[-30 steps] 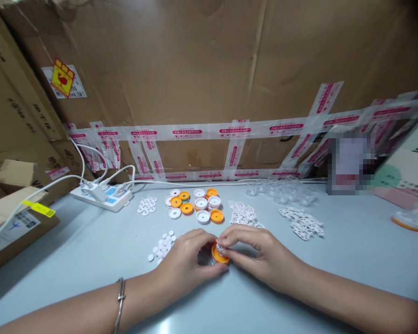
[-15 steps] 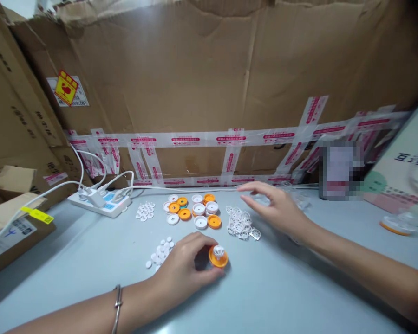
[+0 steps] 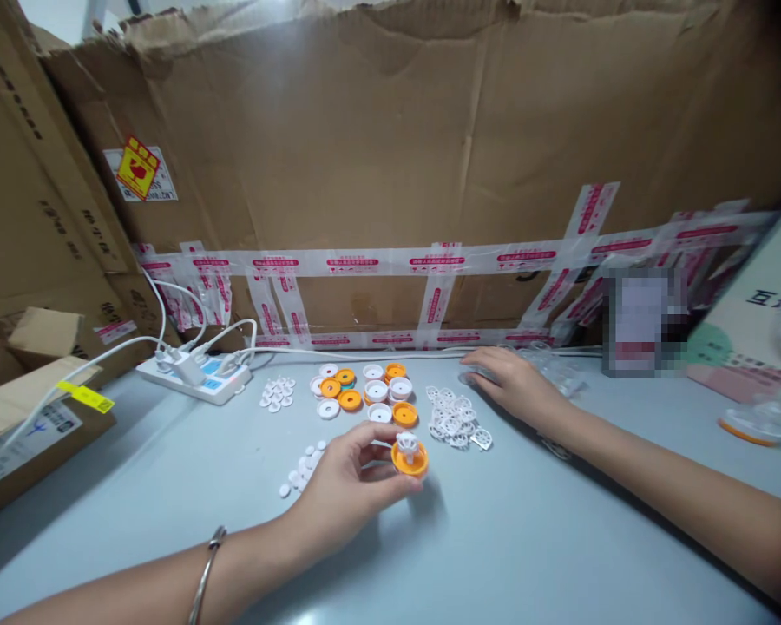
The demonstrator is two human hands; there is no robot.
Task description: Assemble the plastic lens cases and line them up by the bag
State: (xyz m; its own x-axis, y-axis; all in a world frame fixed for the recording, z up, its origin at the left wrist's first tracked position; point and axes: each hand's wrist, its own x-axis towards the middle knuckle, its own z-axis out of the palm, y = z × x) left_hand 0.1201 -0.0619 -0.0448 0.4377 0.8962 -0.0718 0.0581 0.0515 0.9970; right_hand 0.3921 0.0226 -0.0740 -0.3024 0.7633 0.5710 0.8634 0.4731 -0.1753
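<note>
My left hand holds an orange cap with a small white part standing in it, lifted a little above the grey table. My right hand reaches to the far side of the table and rests with curled fingers on a cluster of clear plastic cups; whether it grips one is hidden. Between the hands lies a heap of white wheel-shaped pieces. A group of orange and white caps sits just beyond the left hand.
Two small piles of white discs lie left of the caps. A white power strip with cables sits at the back left. Taped cardboard walls close the back and left. A printed box and an orange-rimmed lid stand right.
My right hand let go of the orange cap and moved back and right to the clear cups. My left hand lifted the cap slightly off the table.
</note>
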